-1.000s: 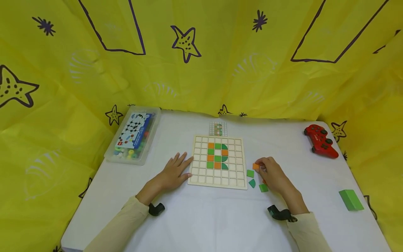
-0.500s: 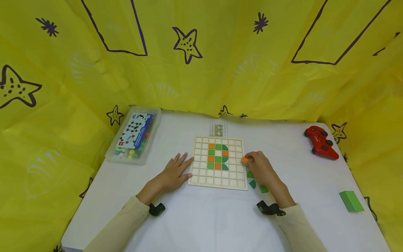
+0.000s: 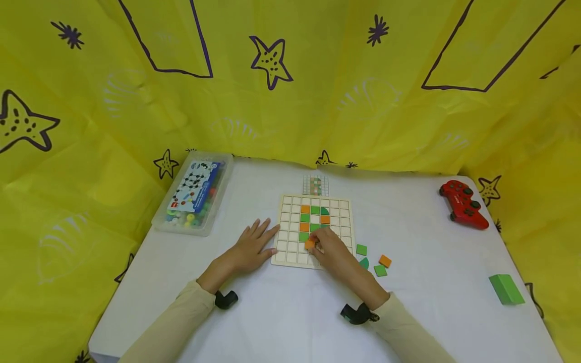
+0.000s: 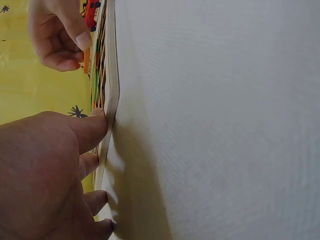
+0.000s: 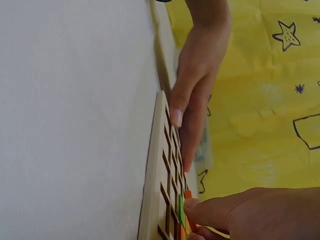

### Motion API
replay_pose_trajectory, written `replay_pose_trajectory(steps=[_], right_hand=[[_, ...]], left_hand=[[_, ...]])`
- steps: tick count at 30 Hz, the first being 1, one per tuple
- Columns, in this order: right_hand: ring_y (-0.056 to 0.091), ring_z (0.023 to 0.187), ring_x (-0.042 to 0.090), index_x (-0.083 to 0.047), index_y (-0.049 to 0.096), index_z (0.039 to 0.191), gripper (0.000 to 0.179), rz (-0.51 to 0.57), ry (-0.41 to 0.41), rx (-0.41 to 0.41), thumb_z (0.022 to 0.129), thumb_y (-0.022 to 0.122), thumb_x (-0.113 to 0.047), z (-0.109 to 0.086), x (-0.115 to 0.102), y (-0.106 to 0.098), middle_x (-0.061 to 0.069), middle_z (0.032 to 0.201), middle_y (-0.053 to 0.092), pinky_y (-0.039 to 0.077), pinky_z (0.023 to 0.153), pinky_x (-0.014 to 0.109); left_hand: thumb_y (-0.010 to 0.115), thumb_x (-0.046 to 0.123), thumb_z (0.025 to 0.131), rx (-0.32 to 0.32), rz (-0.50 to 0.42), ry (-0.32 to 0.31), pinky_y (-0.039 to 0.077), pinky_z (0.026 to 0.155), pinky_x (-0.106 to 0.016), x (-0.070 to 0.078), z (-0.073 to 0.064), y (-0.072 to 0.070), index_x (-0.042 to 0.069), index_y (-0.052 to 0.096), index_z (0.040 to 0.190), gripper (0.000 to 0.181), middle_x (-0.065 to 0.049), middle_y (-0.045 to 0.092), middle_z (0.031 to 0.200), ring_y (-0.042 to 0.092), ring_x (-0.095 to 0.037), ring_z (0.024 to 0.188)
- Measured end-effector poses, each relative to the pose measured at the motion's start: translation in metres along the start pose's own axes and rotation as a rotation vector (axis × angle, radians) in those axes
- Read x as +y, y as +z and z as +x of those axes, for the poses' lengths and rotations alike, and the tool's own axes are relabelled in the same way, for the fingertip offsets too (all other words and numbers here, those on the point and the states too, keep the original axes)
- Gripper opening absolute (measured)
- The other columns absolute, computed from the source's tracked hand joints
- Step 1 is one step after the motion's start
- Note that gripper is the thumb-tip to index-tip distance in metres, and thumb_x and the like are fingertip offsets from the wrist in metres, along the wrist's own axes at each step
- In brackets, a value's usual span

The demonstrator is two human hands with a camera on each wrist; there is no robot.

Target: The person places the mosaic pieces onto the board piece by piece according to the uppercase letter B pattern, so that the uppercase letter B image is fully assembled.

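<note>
A wooden grid board (image 3: 292,257) lies mid-table, with orange, green and dark green rounded tiles set in several of its cells. My right hand (image 3: 337,253) is over the board, pinching an orange square tile (image 3: 310,244) between thumb and fingers, just below the lowest green tile (image 3: 303,236) of the left column. The hand hides part of the pattern's lower right. In the left wrist view the orange tile (image 4: 86,61) stands on edge close to the board. My left hand (image 3: 247,251) rests with spread fingers on the table, its fingertips touching the board's left edge.
Right of the board lie a green square (image 3: 361,249), a dark green rounded tile (image 3: 364,263), an orange square (image 3: 385,260) and another green square (image 3: 380,270). A pattern card (image 3: 315,185) is behind it. Further out are a plastic box (image 3: 190,196), red game controller (image 3: 463,204) and green block (image 3: 506,289).
My right hand has carried the orange tile leftward from among the loose tiles, past the board's right edge, to above its lower middle. The left hand stays in place.
</note>
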State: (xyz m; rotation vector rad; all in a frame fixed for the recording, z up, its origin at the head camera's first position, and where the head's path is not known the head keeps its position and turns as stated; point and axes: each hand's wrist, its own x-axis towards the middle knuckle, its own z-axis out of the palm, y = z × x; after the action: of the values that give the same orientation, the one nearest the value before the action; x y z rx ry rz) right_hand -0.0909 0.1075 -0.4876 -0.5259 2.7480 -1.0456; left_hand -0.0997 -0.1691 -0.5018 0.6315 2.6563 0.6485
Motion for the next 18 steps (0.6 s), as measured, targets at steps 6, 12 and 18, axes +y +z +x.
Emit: replay_pose_trajectory(steps=[6, 12, 18], right_hand=[[0.060, 0.099, 0.018, -0.004, 0.071, 0.106, 0.007, -0.092, -0.100, 0.031, 0.099, 0.074, -0.005, 0.002, -0.005, 0.018, 0.005, 0.106, 0.060, 0.056, 0.087, 0.035], [0.062, 0.099, 0.019, -0.005, 0.073, 0.104, 0.008, -0.107, -0.123, 0.051, 0.097, 0.076, -0.003, 0.000, -0.004, 0.020, 0.004, 0.105, 0.062, 0.057, 0.086, 0.035], [0.060, 0.100, 0.018, -0.011, 0.077, 0.104, 0.010, -0.118, -0.130, 0.052, 0.095, 0.079, -0.008, 0.002, -0.002, 0.016, 0.000, 0.105, 0.063, 0.055, 0.085, 0.034]], left_hand=[[0.050, 0.041, 0.112, 0.001, 0.010, 0.000, 0.007, 0.129, -0.064, 0.000, -0.001, 0.000, 0.018, 0.025, 0.170, 0.067, -0.015, 0.011, 0.177, 0.002, -0.043, 0.163], [0.051, 0.038, 0.112, 0.007, 0.001, 0.008, 0.008, 0.129, -0.065, 0.002, -0.002, 0.000, 0.015, 0.028, 0.169, 0.066, -0.017, 0.013, 0.176, 0.003, -0.045, 0.163], [0.050, 0.041, 0.112, -0.004, 0.013, -0.011, 0.007, 0.129, -0.064, -0.001, 0.000, 0.001, 0.018, 0.026, 0.170, 0.067, -0.015, 0.011, 0.177, 0.002, -0.043, 0.163]])
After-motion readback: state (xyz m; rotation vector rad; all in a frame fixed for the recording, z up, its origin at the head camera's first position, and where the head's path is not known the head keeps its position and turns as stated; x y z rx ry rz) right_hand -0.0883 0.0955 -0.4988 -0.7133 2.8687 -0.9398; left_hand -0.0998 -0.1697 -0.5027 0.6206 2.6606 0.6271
